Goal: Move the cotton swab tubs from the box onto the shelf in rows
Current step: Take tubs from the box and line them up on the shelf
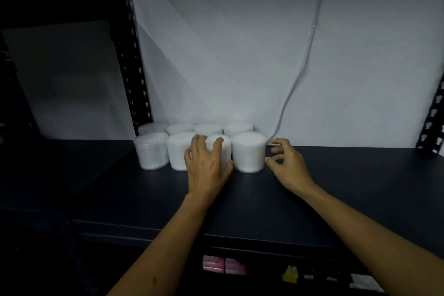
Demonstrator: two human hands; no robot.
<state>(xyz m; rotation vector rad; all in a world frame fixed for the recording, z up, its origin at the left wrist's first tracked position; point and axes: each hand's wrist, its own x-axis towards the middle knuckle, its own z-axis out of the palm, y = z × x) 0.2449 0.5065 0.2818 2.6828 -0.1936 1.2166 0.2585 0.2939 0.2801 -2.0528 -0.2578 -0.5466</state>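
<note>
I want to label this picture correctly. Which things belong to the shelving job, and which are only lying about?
Job: cotton swab tubs in two rows; black shelf; left hand gripping a front tub; right hand.

Lying about: pink packs, yellow item, hanging white cable.

Both bare arms reach up from 6 o'clock toward 12 o'clock. The left hand (206, 163) lies palm down, its fingers spread and bent over a cotton swab tub (222, 149), touching it. The right hand (286, 163), at 3 o'clock from the left, holds nothing; its fingers curl loosely.
</note>
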